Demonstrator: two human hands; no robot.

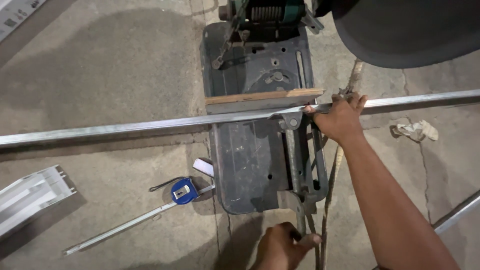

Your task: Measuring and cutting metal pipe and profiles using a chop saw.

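Observation:
A long silver metal bar lies across the dark base of a chop saw, held against a wooden strip at the fence. My right hand grips the bar just right of the vise jaw. My left hand, at the bottom edge, is closed around the vise's screw handle. The threaded vise screw runs from the handle up to the bar.
A blue tape measure lies on the concrete floor left of the saw, beside a thin metal strip. A white channel section sits at far left. A crumpled rag lies at right. The saw's dark blade guard fills the top right.

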